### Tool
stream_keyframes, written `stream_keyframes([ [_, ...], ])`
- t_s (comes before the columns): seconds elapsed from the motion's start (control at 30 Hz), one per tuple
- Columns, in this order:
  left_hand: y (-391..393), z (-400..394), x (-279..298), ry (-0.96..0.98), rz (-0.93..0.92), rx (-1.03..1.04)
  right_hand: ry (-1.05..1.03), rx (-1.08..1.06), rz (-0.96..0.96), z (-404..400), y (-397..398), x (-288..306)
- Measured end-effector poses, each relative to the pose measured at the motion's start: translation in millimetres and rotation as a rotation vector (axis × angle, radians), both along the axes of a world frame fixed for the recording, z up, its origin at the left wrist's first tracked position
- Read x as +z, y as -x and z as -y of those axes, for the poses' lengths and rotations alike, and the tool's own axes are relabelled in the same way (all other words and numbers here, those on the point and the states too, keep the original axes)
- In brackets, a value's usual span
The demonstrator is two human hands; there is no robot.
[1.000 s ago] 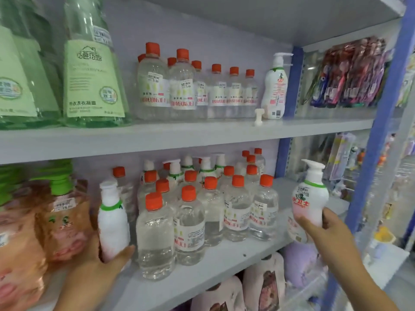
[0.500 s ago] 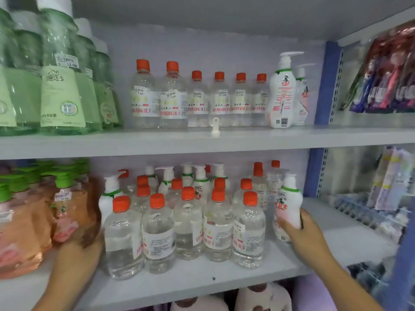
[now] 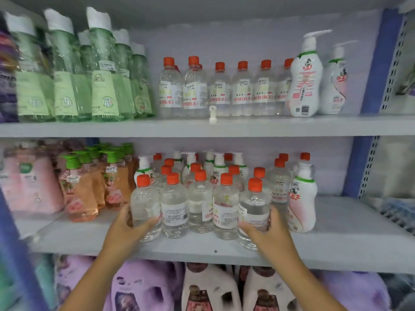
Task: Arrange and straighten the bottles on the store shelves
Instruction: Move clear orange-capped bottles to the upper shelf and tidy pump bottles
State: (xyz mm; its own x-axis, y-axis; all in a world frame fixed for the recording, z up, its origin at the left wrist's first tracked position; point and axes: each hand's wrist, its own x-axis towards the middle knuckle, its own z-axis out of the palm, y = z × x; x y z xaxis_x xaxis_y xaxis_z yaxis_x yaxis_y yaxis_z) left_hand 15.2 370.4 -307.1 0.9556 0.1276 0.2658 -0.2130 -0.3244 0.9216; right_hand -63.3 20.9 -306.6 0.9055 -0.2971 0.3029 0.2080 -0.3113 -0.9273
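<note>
The purple jugs (image 3: pixel 143 286) on the bottom shelf are cut off by the lower edge — labels blurred. Far left, the pink pouches (image 3: pixel 29 185) smear into blur, and small print on the clear bottles (image 3: pixel 199 205) is unreadable.

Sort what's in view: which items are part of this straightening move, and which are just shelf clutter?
In the job: left hand and right hand, each gripping an end bottle of the front row of clear bottles; middle shelf.

Lying about: white pump bottle, green bottles, loose white cap, orange bottles.
</note>
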Motion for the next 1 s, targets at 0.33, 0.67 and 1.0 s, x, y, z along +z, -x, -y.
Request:
stream_keyframes([
  [0.33, 117.7, 21.2, 69.9, 0.127, 0.170, -0.135, 0.061, 0.107, 0.084, -16.5, 83.2, 73.0],
  [0.67, 136.2, 84.7, 281.3, 0.062, 0.629, -0.246, 0.135, 0.086, 0.533, -17.8, 103.9, 297.8],
  [1.0, -18.6, 148.8, 323.8, -0.312, 0.313, -0.183, 0.244, -0.087, 0.228, 19.6, -39.8, 310.1],
])
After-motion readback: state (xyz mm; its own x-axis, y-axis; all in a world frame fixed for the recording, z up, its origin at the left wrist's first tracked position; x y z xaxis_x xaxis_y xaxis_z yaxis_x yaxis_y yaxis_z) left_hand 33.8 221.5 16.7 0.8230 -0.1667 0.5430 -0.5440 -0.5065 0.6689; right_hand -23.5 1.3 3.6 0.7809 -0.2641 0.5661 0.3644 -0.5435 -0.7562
